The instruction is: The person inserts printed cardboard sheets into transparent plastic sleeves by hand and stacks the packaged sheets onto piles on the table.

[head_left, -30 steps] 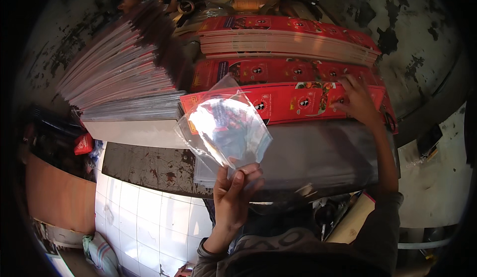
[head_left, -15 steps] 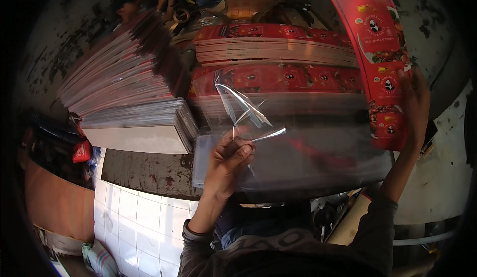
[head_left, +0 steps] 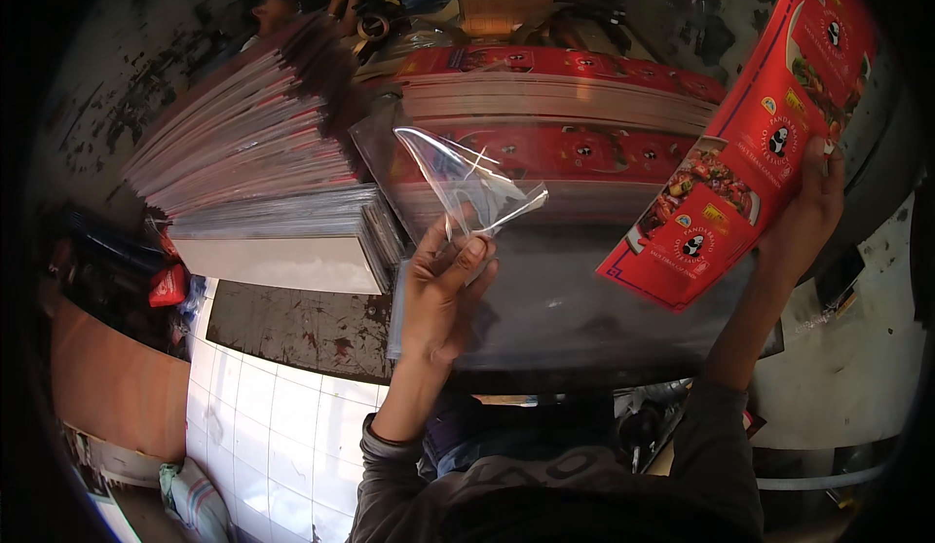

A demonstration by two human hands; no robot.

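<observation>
Gripping a clear plastic sleeve (head_left: 474, 185), the left hand (head_left: 440, 290) waited; the right hand (head_left: 816, 202) clasped a red printed sheet (head_left: 745, 144) (likely needing insertion).

1. Fanned stack of flat printed sheets (head_left: 243, 144), upper left, edges showing pale and reddish.
2. Grey stack of sheets (head_left: 282, 226) below it, resting on a pale block.
3. Red printed carton blanks in a stack (head_left: 555, 85), centre rear.
4. Dark stained worktop (head_left: 292, 319).
5. White tiled floor (head_left: 273, 436), lower left.
6. Small red object (head_left: 168, 285) at the left edge.
</observation>
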